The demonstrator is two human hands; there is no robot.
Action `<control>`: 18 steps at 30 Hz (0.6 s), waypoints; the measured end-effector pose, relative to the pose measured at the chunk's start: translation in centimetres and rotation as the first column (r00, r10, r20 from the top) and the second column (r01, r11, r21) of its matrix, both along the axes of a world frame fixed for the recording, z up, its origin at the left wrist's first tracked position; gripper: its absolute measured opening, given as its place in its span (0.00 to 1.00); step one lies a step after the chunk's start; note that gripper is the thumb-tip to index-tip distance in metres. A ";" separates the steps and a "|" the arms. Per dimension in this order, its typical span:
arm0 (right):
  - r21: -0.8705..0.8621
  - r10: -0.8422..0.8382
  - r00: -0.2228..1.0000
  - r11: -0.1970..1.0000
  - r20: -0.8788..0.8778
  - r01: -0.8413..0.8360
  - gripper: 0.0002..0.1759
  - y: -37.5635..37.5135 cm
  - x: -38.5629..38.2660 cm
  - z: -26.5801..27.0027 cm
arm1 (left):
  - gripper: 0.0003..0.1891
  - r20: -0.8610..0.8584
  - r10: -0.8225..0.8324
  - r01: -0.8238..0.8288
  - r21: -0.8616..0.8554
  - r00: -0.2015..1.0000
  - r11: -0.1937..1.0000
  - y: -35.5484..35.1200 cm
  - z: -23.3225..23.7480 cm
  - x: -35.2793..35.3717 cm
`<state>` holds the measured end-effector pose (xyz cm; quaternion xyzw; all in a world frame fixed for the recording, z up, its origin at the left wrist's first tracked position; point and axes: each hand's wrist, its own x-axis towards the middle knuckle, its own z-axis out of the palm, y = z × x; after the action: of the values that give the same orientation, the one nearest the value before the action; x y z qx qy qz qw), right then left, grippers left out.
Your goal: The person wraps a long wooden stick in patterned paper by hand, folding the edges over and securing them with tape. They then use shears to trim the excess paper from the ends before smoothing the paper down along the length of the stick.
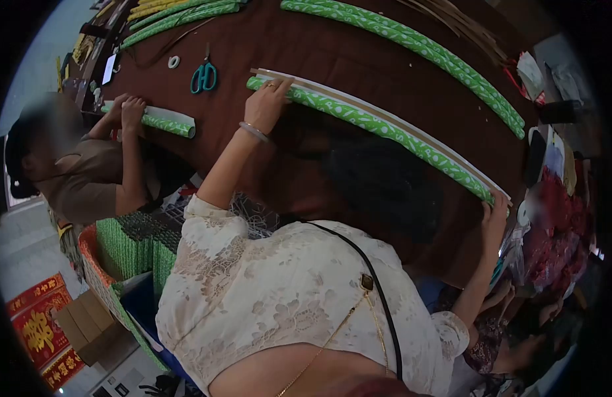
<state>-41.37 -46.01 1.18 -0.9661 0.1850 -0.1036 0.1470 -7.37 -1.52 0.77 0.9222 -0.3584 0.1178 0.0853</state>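
Note:
A long roll of green paper with white lettering and shapes lies slantwise on the dark red-brown table in front of me. Along its far side run a white edge and a thin brown strip. My left hand, with a bracelet at the wrist, has its fingers bent over the roll near its left end. At the opposite end, my right hand grips the roll between thumb and fingers. Both hands are closed on it, and their palms are hidden.
Further back lie long green rolls, more green rolls, teal-handled scissors and a tape roll. At left, a co-worker's hands hold a shorter green piece. A basket stands below; another person sits at lower right.

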 end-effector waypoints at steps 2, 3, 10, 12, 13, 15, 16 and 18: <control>0.023 -0.005 1.000 1.000 0.017 0.005 0.19 0.2 0.0 0.6 | 0.20 0.011 -0.028 0.028 -0.007 1.000 1.000 0.0 -0.1 0.2; 0.042 -0.005 1.000 0.999 0.014 0.004 0.19 0.4 0.1 0.9 | 0.19 0.005 -0.060 0.061 -0.016 0.998 0.998 0.1 0.1 0.3; 0.108 -0.008 1.000 0.994 0.000 0.008 0.19 0.0 0.1 0.8 | 0.13 -0.109 -0.129 0.129 -0.008 0.986 0.992 0.1 0.3 1.4; 0.073 -0.014 1.000 0.997 0.027 0.011 0.19 -0.4 -0.1 0.2 | 0.17 -0.082 -0.141 0.144 0.024 0.987 0.989 0.4 0.0 1.7; 0.071 0.004 1.000 0.997 0.025 -0.006 0.18 -0.3 -0.1 0.4 | 0.17 -0.083 -0.163 0.164 0.015 0.983 0.986 0.4 0.1 1.7; 0.082 -0.021 1.000 0.996 0.005 0.021 0.18 0.2 -0.2 0.7 | 0.16 -0.084 -0.148 0.153 0.059 0.985 0.987 0.3 0.1 1.8; 0.103 -0.033 0.999 0.994 0.015 0.032 0.18 0.4 -0.2 0.6 | 0.16 -0.049 -0.146 0.150 0.072 0.988 0.986 0.2 -0.1 1.9; 0.087 -0.037 0.996 0.996 0.085 0.029 0.19 0.4 -0.3 0.0 | 0.17 -0.125 -0.131 0.142 0.079 0.983 0.987 -0.2 0.8 1.5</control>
<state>-41.63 -45.62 1.16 -0.9504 0.1987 -0.1395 0.1946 -5.92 -1.68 1.60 0.9037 -0.4199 0.0403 0.0740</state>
